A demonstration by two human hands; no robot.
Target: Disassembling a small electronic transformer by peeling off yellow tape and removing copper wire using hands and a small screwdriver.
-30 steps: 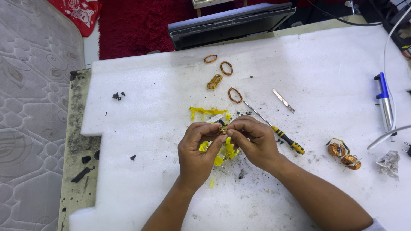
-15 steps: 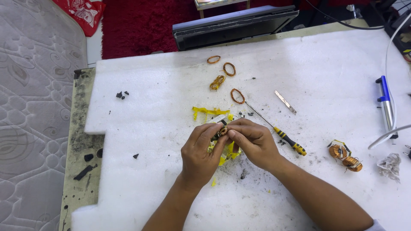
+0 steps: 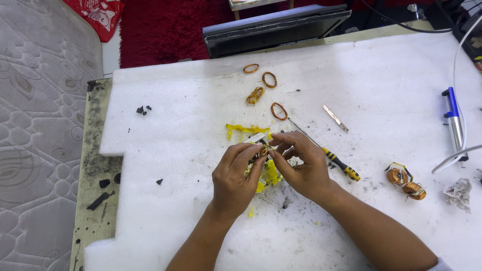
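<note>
Both hands meet over the middle of the white foam-covered bench (image 3: 175,125): the left hand (image 3: 233,178) and the right hand (image 3: 301,168) each pinch a small copper coil part (image 3: 261,149) between fingertips, the grip of each hand closed on it from its own side. Under the hands lie yellow tape scraps (image 3: 271,173) — more yellow strips (image 3: 241,129) sit just past them at 11 o'clock. A screwdriver (image 3: 341,164) with a black-and-yellow handle lies at 3 o'clock of the hands, its shaft running up-left toward a copper wire ring (image 3: 278,111). Two wound copper coils (image 3: 405,181) rest well off at 3 o'clock. Farther away — at 12 o'clock — lie three more copper rings (image 3: 261,80), then a dark flat case (image 3: 276,27) at the far edge.
</note>
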